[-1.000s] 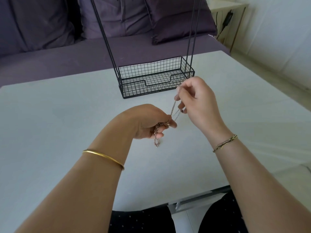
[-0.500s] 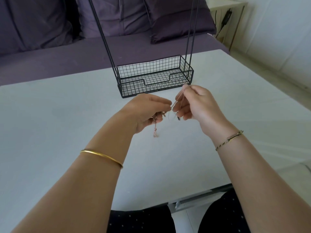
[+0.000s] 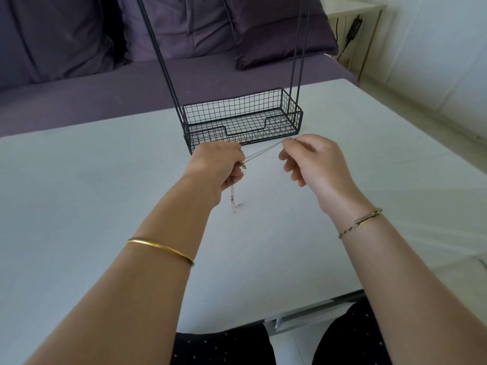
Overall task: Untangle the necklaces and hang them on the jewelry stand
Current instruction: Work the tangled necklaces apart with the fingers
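Untangling in hand. My left hand (image 3: 218,167) grips necklaces (image 3: 261,154) bunch; my right hand (image 3: 313,159) pinches one strand, taut, just before jewelry stand (image 3: 237,111). Next, I judge: ease strand free gently, no yanking.

Black wire grid: jewelry stand (image 3: 232,111), beyond both hands. Silvery chain (image 3: 263,151) between left hand (image 3: 218,164) and right hand (image 3: 313,159); rose-gold chain (image 3: 232,196) below the left. Gold bangle (image 3: 160,247) behind left hand, gold-and-dark braided bracelet (image 3: 361,222) behind right. Pale grey worktop (image 3: 79,180), purple sofa (image 3: 79,96).
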Demonstrator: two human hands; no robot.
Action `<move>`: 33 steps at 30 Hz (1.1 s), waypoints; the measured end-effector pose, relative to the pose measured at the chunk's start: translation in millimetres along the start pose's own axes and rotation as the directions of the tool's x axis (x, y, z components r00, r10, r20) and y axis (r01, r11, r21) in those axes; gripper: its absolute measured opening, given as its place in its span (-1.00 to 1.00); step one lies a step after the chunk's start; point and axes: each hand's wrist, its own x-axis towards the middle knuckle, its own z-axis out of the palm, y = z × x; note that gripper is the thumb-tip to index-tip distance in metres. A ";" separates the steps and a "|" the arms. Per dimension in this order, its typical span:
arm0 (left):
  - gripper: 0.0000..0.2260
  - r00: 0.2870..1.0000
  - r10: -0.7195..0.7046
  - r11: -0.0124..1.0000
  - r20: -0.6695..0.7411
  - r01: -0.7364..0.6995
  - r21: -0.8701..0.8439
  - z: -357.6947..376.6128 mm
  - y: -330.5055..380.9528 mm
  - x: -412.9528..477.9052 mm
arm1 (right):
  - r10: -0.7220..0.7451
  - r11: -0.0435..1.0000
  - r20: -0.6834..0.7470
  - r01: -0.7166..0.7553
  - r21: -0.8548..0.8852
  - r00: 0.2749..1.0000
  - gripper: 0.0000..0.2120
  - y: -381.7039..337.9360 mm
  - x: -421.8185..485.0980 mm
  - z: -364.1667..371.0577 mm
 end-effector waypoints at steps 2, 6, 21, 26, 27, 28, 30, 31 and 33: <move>-0.81 1.000 -0.003 1.000 0.001 0.003 -0.008 -1.2 0.2 -0.6 | -0.015 0.997 -0.057 0.011 -0.072 0.998 -0.77 1.9 1.8 -3.5; -0.79 0.999 0.013 1.000 0.050 -0.015 0.027 -2.8 -0.8 -0.9 | 0.077 0.991 -0.102 -0.087 -0.097 0.992 -0.83 3.1 3.1 -11.0; -0.56 0.923 0.257 0.833 0.287 -0.362 0.420 9.7 -2.9 -10.9 | 0.033 0.997 0.139 -0.023 -0.073 0.990 -0.97 1.5 0.2 -18.9; -0.53 0.914 0.276 0.772 0.297 -0.394 0.498 14.5 -2.6 -13.3 | 0.042 0.994 0.158 -0.025 -0.105 0.987 -0.92 5.0 1.8 -20.7; -0.53 0.913 0.277 0.769 0.299 -0.397 0.501 15.4 -2.7 -13.5 | 0.047 0.994 0.153 -0.031 -0.106 0.987 -0.92 5.3 2.4 -21.1; -0.53 0.913 0.277 0.768 0.299 -0.398 0.503 16.3 -2.9 -13.9 | 0.054 0.994 0.145 -0.040 -0.101 0.988 -0.94 5.4 2.7 -21.4; -0.52 0.913 0.274 0.763 0.303 -0.398 0.509 17.2 -3.4 -13.7 | 0.056 0.995 0.125 -0.045 -0.091 0.991 -0.95 6.0 3.4 -21.6; -0.52 0.913 0.273 0.758 0.304 -0.399 0.516 17.5 -3.6 -13.6 | 0.056 0.995 0.114 -0.046 -0.090 0.992 -0.94 6.5 3.7 -21.4; -0.51 0.914 0.270 0.746 0.304 -0.398 0.534 18.0 -3.7 -13.6 | 0.075 0.995 0.095 -0.068 -0.074 0.993 -0.93 6.7 3.4 -21.2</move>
